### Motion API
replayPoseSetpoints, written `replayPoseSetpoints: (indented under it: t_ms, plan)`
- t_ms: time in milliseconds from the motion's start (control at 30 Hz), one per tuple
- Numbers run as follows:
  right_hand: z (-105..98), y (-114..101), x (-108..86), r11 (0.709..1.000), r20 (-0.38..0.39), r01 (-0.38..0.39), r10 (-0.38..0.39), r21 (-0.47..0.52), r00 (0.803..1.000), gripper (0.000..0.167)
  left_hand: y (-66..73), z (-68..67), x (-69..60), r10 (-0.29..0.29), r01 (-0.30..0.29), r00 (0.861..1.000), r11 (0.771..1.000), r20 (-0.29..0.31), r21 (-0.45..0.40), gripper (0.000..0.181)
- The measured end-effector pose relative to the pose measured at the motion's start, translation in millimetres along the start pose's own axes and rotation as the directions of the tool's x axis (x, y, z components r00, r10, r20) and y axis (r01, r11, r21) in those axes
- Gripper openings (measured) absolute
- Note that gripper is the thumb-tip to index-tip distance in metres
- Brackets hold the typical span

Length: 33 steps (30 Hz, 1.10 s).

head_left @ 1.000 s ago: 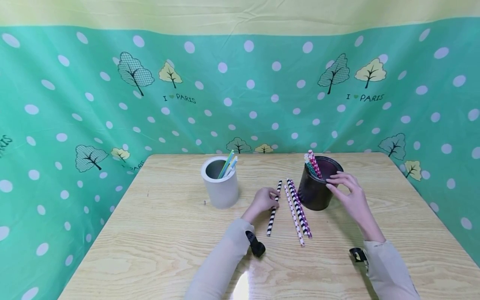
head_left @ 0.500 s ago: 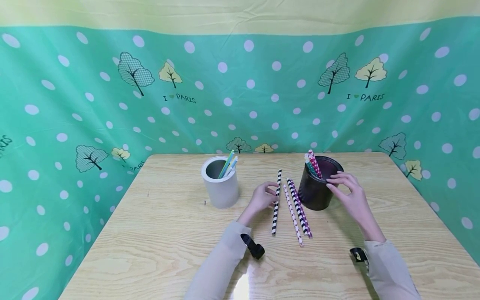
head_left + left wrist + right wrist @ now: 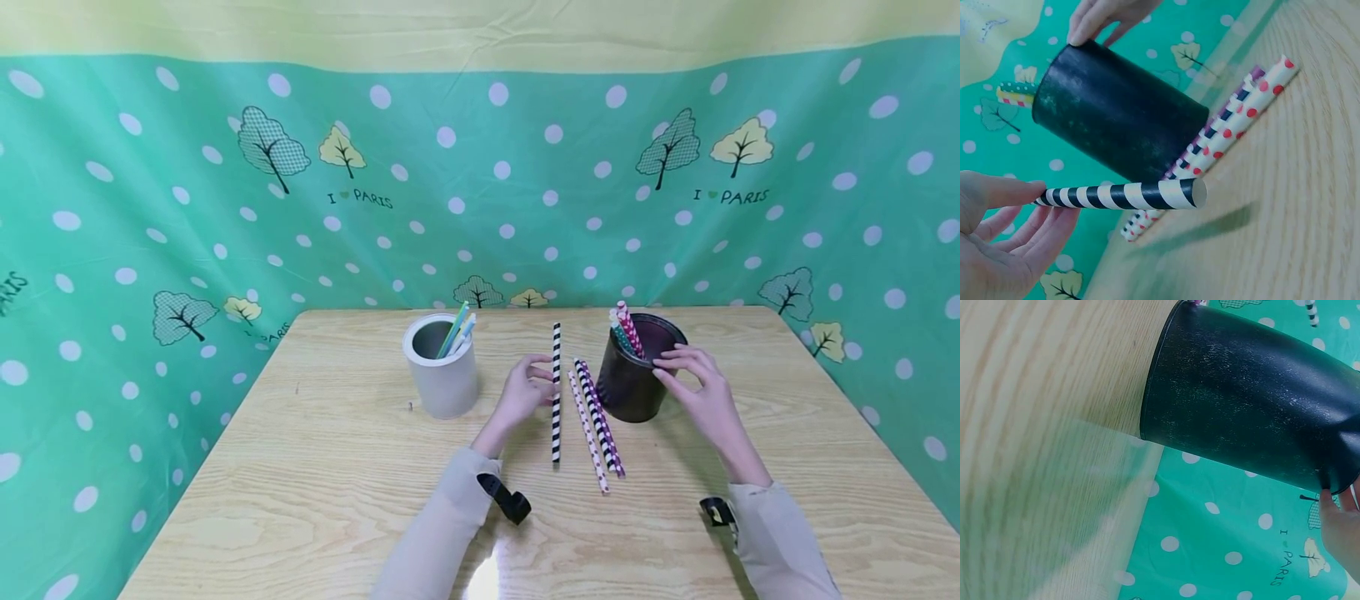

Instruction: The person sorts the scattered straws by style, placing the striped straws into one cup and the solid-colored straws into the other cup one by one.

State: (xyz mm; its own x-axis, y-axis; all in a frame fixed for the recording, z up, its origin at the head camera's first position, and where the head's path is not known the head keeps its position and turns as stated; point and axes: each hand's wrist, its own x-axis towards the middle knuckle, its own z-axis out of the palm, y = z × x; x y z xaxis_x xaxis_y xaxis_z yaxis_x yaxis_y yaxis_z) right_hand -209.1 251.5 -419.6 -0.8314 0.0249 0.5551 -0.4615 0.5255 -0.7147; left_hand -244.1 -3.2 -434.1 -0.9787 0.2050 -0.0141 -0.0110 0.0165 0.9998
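My left hand pinches a black-and-white striped paper straw between thumb and fingers. In the left wrist view this striped straw is lifted off the wood, its shadow falling below. With thumb and fingertips, my right hand grips the rim of a black cup, which stands upright. Several patterned straws lean inside that cup. Between the hands lie a white straw with red dots, another striped straw and a purple straw, side by side.
A white cup with several green, blue and yellow straws stands left of my left hand. The wooden table ends at a green dotted cloth behind.
The striped straw has risen with my left hand and turned from slanted to nearly straight up-and-down in the head view, moving farther from me. My right hand and the black cup stay put.
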Motion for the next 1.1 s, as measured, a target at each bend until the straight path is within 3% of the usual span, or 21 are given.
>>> replayPoseSetpoints:
  t_ms: [100, 300, 533, 633, 667, 867, 967, 1100]
  plan:
    - [0, -1, -0.3, 1.0, 0.013, -0.008, 0.009, -0.007, 1.0, 0.019, 11.5, -0.4, -5.5, 0.009, -0.008, 1.0, 0.999, 0.013, -0.045, 0.047]
    - [2, 12, -1.3, 0.996, -0.005, 0.023, -0.023, 0.088, 1.0, 0.02, 36.2, 2.2, -19.8, 0.047, -0.046, 0.999, 0.997, 0.025, -0.066, 0.048]
    - [1, 7, -0.5, 0.999, -0.001, -0.008, 0.008, 0.049, 1.0, 0.019, 47.8, 4.7, -26.1, 0.099, -0.096, 0.994, 0.993, 0.044, -0.068, 0.047]
    - [3, 27, -0.8, 0.997, -0.008, 0.006, -0.006, 0.071, 1.0, 0.02, 54.2, 6.2, -29.6, 0.122, -0.118, 0.991, 0.991, 0.053, -0.069, 0.046]
    - [3, 34, -0.8, 0.999, -0.003, 0.003, -0.003, 0.034, 1.0, 0.02, 56.4, 6.8, -30.8, 0.128, -0.124, 0.99, 0.99, 0.054, -0.068, 0.045]
    - [14, 109, -0.1, 0.998, -0.048, 0.038, -0.041, -0.044, 0.998, 0.022, 68.6, 10.9, -36.3, 0.14, -0.137, 0.989, 0.989, 0.053, -0.058, 0.041]
    - [16, 119, 0.8, 0.997, -0.06, 0.043, -0.046, -0.06, 0.997, 0.024, 74.7, 12.9, -38.0, 0.15, -0.147, 0.988, 0.987, 0.047, -0.057, 0.039]
    - [15, 118, 1.0, 0.997, -0.063, 0.037, -0.042, -0.07, 0.997, 0.024, 84.0, 15.0, -40.4, 0.165, -0.163, 0.986, 0.985, 0.036, -0.051, 0.035]
